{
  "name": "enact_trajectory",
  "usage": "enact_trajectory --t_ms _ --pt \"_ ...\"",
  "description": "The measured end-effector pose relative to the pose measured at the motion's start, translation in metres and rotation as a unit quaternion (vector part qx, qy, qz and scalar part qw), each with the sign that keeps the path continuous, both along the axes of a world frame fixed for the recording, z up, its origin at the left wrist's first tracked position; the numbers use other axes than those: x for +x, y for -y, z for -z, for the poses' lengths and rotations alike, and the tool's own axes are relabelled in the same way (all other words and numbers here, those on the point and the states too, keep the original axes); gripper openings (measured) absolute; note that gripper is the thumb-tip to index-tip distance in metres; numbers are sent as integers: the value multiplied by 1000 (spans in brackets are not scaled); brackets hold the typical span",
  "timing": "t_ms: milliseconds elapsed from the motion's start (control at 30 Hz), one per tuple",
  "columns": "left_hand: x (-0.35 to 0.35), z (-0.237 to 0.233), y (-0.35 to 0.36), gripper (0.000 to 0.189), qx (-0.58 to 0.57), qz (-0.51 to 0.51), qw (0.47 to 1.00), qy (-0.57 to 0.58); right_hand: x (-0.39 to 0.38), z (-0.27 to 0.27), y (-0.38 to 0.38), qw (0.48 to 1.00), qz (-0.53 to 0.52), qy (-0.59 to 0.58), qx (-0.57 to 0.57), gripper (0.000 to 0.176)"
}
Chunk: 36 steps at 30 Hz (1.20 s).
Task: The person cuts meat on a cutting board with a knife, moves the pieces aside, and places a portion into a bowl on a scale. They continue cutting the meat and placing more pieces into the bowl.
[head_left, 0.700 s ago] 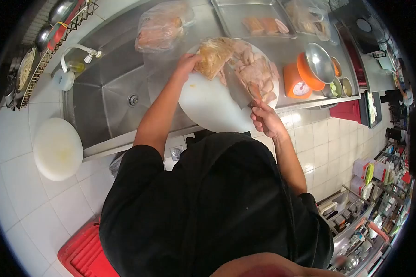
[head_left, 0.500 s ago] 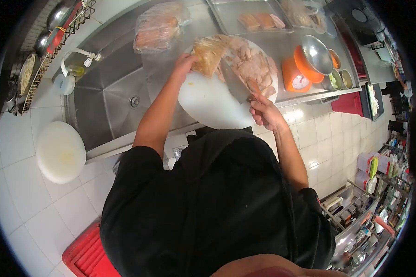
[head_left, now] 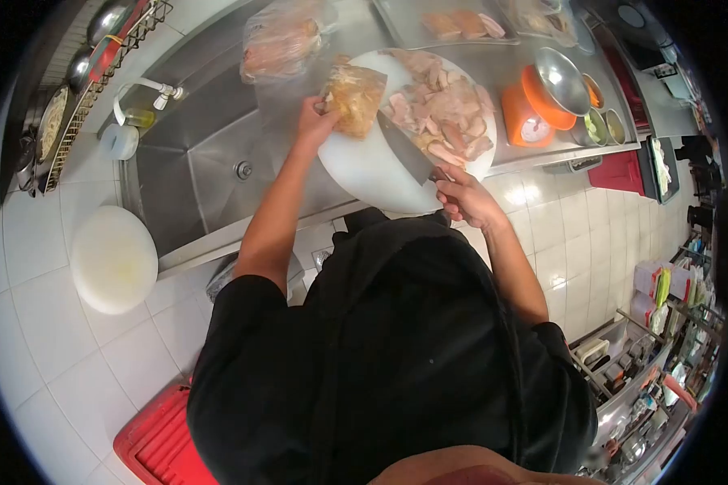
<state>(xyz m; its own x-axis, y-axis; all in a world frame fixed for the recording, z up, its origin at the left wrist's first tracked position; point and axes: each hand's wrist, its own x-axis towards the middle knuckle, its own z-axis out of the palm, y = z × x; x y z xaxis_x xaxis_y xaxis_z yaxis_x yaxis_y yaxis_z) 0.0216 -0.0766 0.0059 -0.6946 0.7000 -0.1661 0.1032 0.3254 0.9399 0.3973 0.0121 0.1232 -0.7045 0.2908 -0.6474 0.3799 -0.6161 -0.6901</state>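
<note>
My left hand [head_left: 319, 121] is closed on the left edge of a flat, shiny golden-brown slab [head_left: 356, 99], which hangs over the left part of a round white cutting board [head_left: 362, 171]. Whether the slab is bare or wrapped in plastic I cannot tell. In my right hand [head_left: 469, 200] is the handle of a wide-bladed knife [head_left: 404, 151], its blade slanting up and left across the board. Beside the blade, on the board's right half, lies a pile of pale pink sliced raw meat [head_left: 447, 101].
Left of the board is a steel sink [head_left: 202, 182]. Behind stand bagged pink meat [head_left: 281, 44] and a steel tray [head_left: 412, 34] with orange-pink pieces. An orange scale [head_left: 526, 117] bearing a metal bowl [head_left: 562, 82] stands to the right. Another round board [head_left: 115, 260] leans at the left.
The golden-brown slab has moved left, away from the meat pile, in my left hand. The knife's blade now shows more plainly beside the meat. The view has shifted slightly.
</note>
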Motion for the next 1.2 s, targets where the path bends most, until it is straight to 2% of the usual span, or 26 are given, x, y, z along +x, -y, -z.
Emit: enact_trajectory --t_ms 100,267,367,433,533,600,667,733,767,833,933,1000,1033,1133,1167,1200 --pt "12 -7 0 66 -13 3 997 -76 4 0 2 1000 -4 7 12 42" --pt "53 -84 3 67 -100 52 978 -177 12 8 5 1000 18 0 -9 45" --pt "58 -83 0 62 -72 64 965 -242 14 8 7 999 27 -5 -19 45" --pt "69 -109 3 59 -74 77 963 -247 15 5 8 999 38 -3 -24 45" --pt "66 -99 0 57 -19 70 942 -329 17 -2 -3 999 -5 21 28 45" --pt "63 -91 -2 55 4 91 929 -358 23 -20 0 969 -89 60 223 45" --pt "66 -89 2 53 -2 121 917 -381 31 -38 7 907 -152 81 384 44" --pt "73 -95 8 53 -31 164 901 -401 36 -53 17 832 -193 87 513 41" --pt "72 -92 8 54 -15 171 897 -407 33 -57 20 763 -237 110 591 41" --pt "67 -84 14 54 15 181 889 -420 30 -36 20 719 -227 75 653 40" --pt "66 -77 16 55 54 179 884 -428 25 25 7 659 -188 -12 728 44" --pt "66 -75 17 55 58 188 882 -428 17 37 3 627 -165 -36 761 46" --pt "67 -75 17 55 59 192 881 -429 15 37 3 629 -176 -10 757 41" --pt "71 -78 19 56 53 186 880 -435 3 26 -3 644 -100 -54 757 35" --pt "70 -76 20 56 59 185 878 -437 -2 18 -12 683 -91 -66 722 33" --pt "69 -72 21 56 63 183 877 -440 -7 18 -28 671 -78 -61 735 32"
